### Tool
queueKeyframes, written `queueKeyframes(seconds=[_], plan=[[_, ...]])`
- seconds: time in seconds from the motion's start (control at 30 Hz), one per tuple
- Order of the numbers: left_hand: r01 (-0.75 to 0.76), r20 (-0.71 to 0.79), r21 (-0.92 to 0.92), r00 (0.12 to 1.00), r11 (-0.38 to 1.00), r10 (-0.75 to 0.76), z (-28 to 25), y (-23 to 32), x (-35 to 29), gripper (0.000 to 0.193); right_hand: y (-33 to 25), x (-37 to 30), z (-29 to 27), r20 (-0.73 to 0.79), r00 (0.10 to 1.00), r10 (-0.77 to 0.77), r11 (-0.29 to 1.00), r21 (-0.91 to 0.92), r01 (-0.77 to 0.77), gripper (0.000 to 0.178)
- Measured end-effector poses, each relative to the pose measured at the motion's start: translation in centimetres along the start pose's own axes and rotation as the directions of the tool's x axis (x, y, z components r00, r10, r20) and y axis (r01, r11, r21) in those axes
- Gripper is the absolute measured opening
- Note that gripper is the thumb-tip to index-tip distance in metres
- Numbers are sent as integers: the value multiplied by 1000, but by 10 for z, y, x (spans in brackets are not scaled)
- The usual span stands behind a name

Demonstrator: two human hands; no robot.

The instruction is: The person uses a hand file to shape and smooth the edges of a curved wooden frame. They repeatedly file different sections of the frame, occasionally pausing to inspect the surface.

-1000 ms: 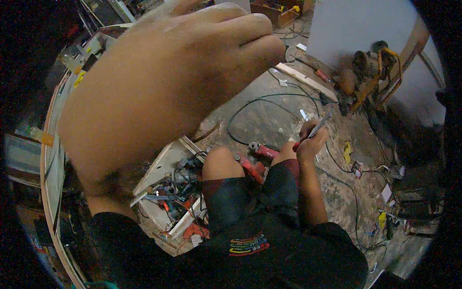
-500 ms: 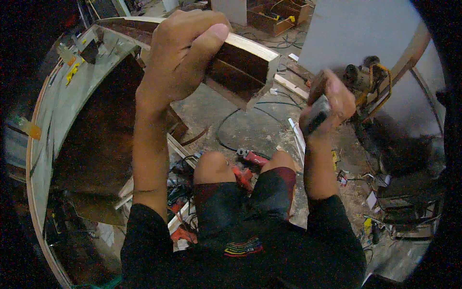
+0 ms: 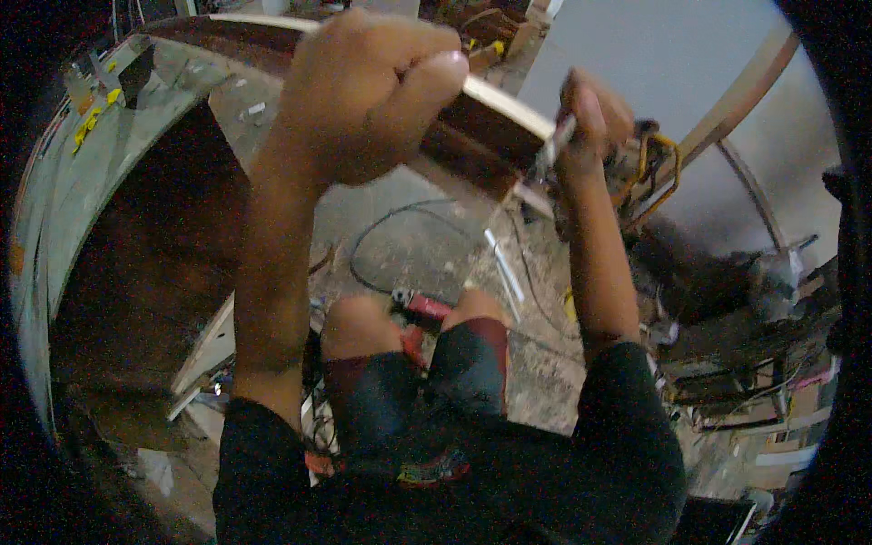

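My left hand (image 3: pixel 372 100) is closed over the upper edge of a long wooden piece (image 3: pixel 481 136), brown on its hollow face with a pale edge strip. The piece runs from the far left toward the middle, raised above the floor. At its right end is my right hand (image 3: pixel 595 123), its fingers closed round a narrow, flat grey tool (image 3: pixel 552 150). Blur hides the tool's exact kind. It overlaps the end of the wood in view; whether it touches, I cannot tell.
A curved greenish panel (image 3: pixel 127 173) with yellow bits stands at left. A red power tool (image 3: pixel 427 307) and black cable (image 3: pixel 356 245) lie near my knees, beside white strips (image 3: pixel 504 263). A pale board (image 3: pixel 672 73) and yellow-framed machine (image 3: pixel 670 177) are at right.
My right hand has moved up and inward, bringing the grey tool to the wooden piece's right end. The view has shifted, and the left hand keeps its hold.
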State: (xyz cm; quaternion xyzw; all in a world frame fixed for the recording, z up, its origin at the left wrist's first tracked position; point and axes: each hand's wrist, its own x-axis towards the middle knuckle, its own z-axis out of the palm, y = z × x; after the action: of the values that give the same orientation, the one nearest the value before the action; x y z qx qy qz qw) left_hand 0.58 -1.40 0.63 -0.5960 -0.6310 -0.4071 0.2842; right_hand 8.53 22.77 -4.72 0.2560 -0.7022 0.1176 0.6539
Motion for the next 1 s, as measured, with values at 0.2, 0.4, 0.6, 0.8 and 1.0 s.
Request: queueKeyframes(seconds=[0.2,0.4,0.6,0.8,1.0], plan=[[-32,7,60,999,998,32,0,0,0,38,13,-41,-24,-52,954,295,913,-280,-297,36],[-260,-129,149,952,954,279,4,-5,1,34,27,-114,-30,-83,981,173,981,-77,-179,31],[-74,30,58,997,996,72,-1,4,-1,29,59,-106,-5,73,935,348,898,-312,-310,31],[92,224,-76,972,993,-73,-18,10,5,26,7,-146,-1,242,748,619,768,-384,-512,31],[161,143,-236,981,958,-130,-16,13,4,31,-102,-148,-17,512,240,825,470,-387,-793,30]])
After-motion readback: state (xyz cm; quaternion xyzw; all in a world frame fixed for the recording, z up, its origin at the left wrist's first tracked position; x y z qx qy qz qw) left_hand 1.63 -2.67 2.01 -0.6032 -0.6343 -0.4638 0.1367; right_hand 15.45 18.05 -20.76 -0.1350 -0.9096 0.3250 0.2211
